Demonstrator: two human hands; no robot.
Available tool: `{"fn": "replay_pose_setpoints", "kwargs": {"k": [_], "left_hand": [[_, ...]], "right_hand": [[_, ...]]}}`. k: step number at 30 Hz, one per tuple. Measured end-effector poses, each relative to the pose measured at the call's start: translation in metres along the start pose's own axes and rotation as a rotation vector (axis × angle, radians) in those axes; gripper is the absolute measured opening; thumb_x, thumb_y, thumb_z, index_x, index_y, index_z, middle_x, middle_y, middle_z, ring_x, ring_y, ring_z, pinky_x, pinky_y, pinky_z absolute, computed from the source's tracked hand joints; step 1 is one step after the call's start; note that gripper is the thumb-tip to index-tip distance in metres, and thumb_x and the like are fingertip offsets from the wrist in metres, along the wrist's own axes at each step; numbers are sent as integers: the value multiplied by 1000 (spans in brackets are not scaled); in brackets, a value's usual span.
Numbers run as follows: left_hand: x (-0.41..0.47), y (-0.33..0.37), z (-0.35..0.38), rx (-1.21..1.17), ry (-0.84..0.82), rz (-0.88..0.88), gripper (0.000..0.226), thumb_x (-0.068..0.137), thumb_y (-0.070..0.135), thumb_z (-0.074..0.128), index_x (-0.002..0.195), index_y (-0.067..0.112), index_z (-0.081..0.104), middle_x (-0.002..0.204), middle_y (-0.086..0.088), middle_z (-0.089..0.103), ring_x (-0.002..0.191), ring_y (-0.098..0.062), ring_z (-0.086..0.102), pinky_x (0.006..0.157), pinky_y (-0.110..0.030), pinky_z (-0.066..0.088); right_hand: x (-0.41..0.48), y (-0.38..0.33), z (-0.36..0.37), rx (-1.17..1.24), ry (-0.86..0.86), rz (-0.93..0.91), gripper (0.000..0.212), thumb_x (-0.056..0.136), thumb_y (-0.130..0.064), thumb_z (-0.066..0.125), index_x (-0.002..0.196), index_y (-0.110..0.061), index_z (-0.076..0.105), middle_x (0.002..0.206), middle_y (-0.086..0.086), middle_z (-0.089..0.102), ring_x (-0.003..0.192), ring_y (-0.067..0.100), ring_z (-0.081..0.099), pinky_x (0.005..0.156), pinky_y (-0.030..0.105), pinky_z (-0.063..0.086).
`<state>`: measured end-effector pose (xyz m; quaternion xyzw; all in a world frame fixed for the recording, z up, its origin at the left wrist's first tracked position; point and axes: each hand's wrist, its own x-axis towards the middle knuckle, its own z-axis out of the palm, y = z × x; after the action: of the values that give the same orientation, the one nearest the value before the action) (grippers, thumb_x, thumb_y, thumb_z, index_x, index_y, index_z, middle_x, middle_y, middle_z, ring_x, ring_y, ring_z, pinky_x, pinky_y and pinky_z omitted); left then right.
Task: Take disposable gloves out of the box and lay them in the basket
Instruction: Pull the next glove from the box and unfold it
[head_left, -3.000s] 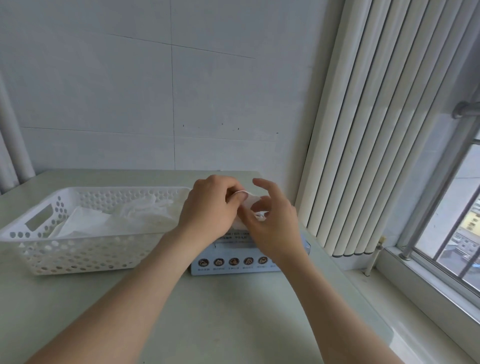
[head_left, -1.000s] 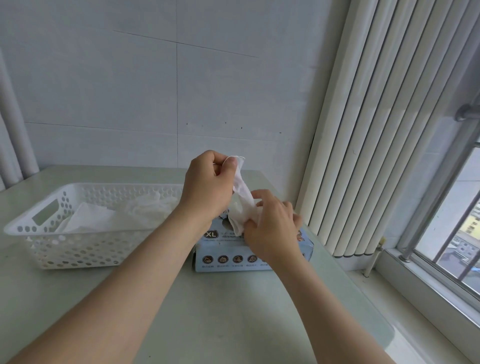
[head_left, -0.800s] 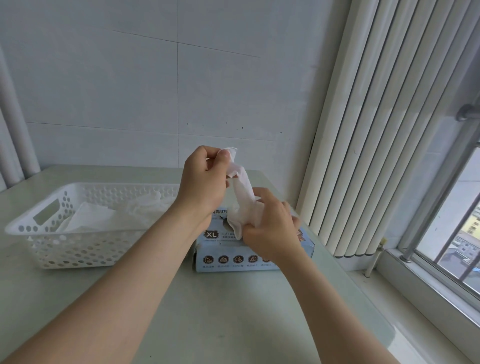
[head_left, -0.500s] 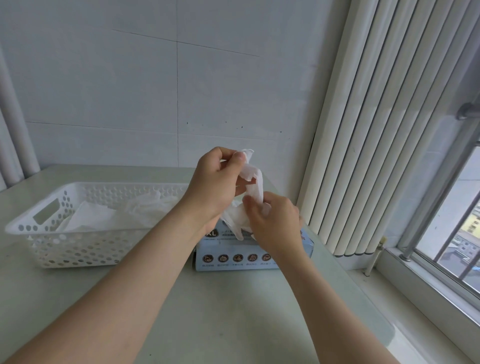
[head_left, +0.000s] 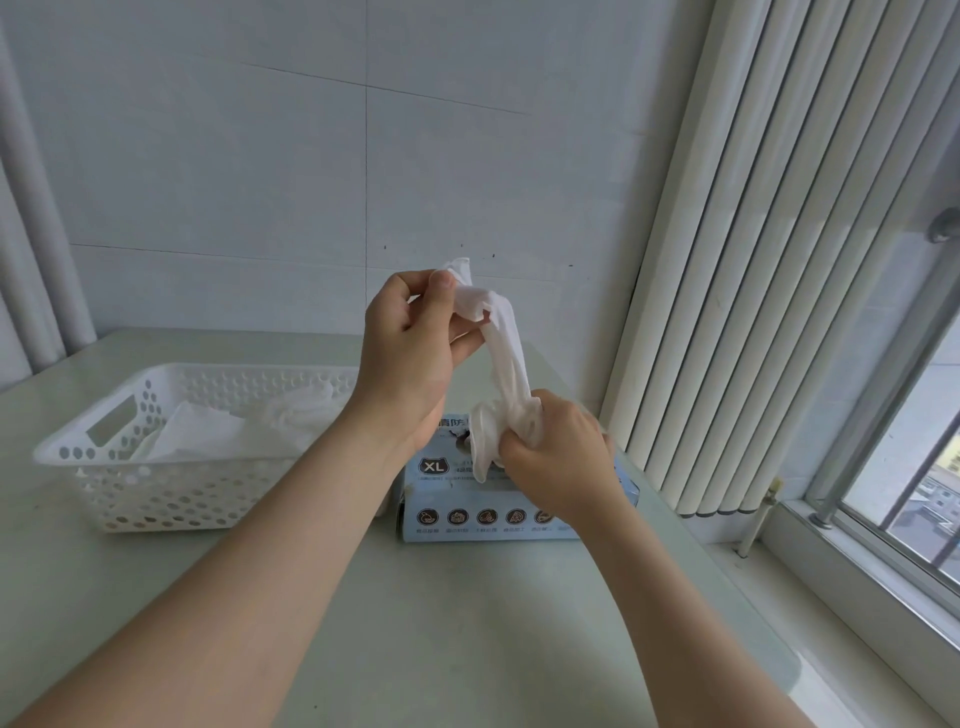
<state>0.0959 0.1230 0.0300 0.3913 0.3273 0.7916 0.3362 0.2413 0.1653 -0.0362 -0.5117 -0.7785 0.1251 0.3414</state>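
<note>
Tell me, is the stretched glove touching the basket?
Apart. Head view: the glove hangs over the glove box, with the left hand between it and the basket.

The thin white glove (head_left: 506, 358) I hold stretches above the blue XL box (head_left: 467, 514); left, the perforated white basket (head_left: 156, 499) holds more gloves (head_left: 208, 436).

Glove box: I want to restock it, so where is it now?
In the head view the glove box sits on the table right of centre, just right of the white basket, partly behind the right hand.

A single head-worn view looks forward and down across the desk (head_left: 467, 649). It faces the tiled wall (head_left: 260, 156), close in.
</note>
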Motion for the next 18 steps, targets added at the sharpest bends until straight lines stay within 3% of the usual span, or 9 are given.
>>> {"fn": "replay_pose_setpoints", "kwargs": {"k": [3, 7, 11, 15, 18], "left_hand": [[2, 5, 0, -29, 37, 31, 13, 111, 15, 52, 108, 3, 56, 94, -13, 72, 103, -31, 77, 96, -48, 62], [10, 17, -5, -118, 92, 66, 10, 110, 14, 54, 108, 5, 54, 105, -18, 71, 106, -30, 76, 96, -47, 61], [8, 17, -1, -163, 110, 40, 11, 111, 17, 53, 108, 6, 54, 105, -17, 72, 106, -31, 77, 91, -43, 63], [8, 18, -1, -218, 108, 15, 11, 111, 16, 53, 110, 5, 55, 104, -15, 72, 107, -33, 76, 92, -45, 63], [10, 19, -6, -280, 165, -23, 8, 110, 14, 53, 111, 6, 56, 107, -14, 73, 105, -31, 77, 90, -44, 64]], "right_hand": [[0, 2, -1, -49, -53, -4, 11, 89, -31, 58, 92, -21, 61, 75, 0, 68, 84, 19, 61, 93, 42, 36], [0, 3, 2, -163, -98, -15, 17, 84, -31, 58, 95, -18, 60, 82, -1, 65, 103, 23, 51, 87, 41, 25], [-5, 2, 5, -155, -61, -109, 43, 89, -27, 55, 128, -24, 39, 86, -8, 58, 97, 24, 51, 89, 41, 26], [-6, 3, 2, -216, -29, -122, 13, 93, -25, 53, 101, -14, 50, 78, -2, 57, 82, 27, 56, 87, 41, 35], [-4, 4, 1, -298, -94, -110, 25, 95, -34, 51, 79, -15, 49, 81, -2, 52, 89, 26, 51, 89, 41, 34]]}}
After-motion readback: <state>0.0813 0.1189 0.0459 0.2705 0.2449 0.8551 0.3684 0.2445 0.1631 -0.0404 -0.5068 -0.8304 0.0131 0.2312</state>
